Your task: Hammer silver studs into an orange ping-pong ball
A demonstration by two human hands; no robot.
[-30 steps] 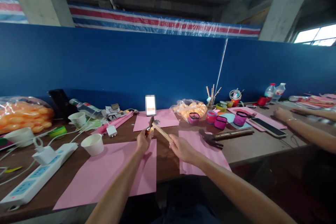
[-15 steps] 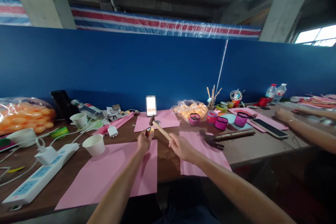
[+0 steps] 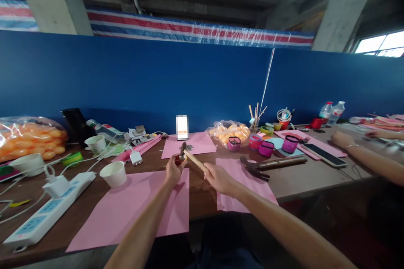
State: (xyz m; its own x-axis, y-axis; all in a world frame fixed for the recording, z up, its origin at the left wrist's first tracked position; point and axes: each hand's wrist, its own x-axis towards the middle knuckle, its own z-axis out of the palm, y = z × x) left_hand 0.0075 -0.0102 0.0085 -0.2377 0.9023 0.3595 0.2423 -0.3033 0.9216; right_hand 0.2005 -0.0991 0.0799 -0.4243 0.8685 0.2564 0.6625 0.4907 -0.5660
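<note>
My right hand (image 3: 221,178) is closed round the pale wooden handle of a small hammer (image 3: 195,162). The hammer's dark head (image 3: 183,149) is right at the fingers of my left hand (image 3: 174,168). Pinched in that left hand is a small shiny orange-brown piece (image 3: 179,159), too small and partly covered to name. Whether the hammer head touches it I cannot tell. Behind the hands, a heap of small metal bits (image 3: 188,147) lies on a pink sheet (image 3: 202,142), in front of an upright phone (image 3: 182,127) with a blurred screen.
A claw hammer (image 3: 274,163) rests on another pink sheet (image 3: 243,193) to the right. A paper cup (image 3: 112,174) and a power strip (image 3: 47,212) stand left. Bags of orange balls (image 3: 34,138) and yellowish balls (image 3: 232,129) sit farther back. A co-worker's arm (image 3: 372,155) reaches in from the right.
The hammer's head has dropped slightly, closer to my left fingers. The small piece in my left hand appears turned, showing less yellow. Both hands otherwise stay about where they were.
</note>
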